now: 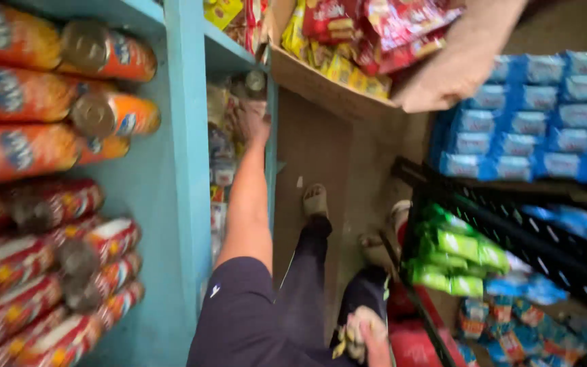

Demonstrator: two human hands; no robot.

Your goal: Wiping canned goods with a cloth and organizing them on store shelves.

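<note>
One left hand on shelf packets (blurred)

You are facing a blue shelf that is carrying stacked orange canisters above and red canisters below, all lying sideways.

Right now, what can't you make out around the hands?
Head view:
- Left hand: motion blur hides whether it grips the shelf packets.
- Right hand: cut by the bottom edge; its pale bundle is too blurred to identify.
- Carton: top cropped.
</note>
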